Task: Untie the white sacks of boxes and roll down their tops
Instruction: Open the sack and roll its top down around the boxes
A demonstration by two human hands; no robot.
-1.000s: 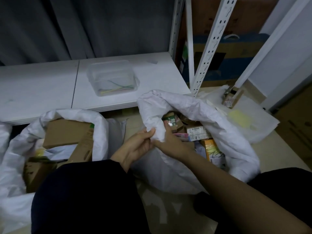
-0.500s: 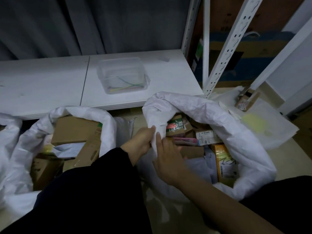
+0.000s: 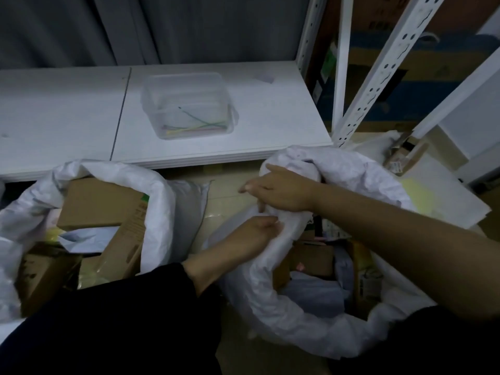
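With the left hand (image 3: 251, 234) and the right hand (image 3: 281, 190) both curled tight on the right sack (image 3: 311, 328)'s near-left rim, a hard tug risked tearing it or spilling boxes (image 3: 311, 258).

The right forearm (image 3: 392, 236) hides boxes in the right sack (image 3: 338, 328); the left sack (image 3: 159, 212) is cut off beside it.

White low shelf (image 3: 257, 125) held a clear plastic tub (image 3: 189, 104) w/ coloured ties inside. Floor (image 3: 224, 196) carried two open white sacks (image 3: 162, 201) (image 3: 351, 171) of boxes, side by side.
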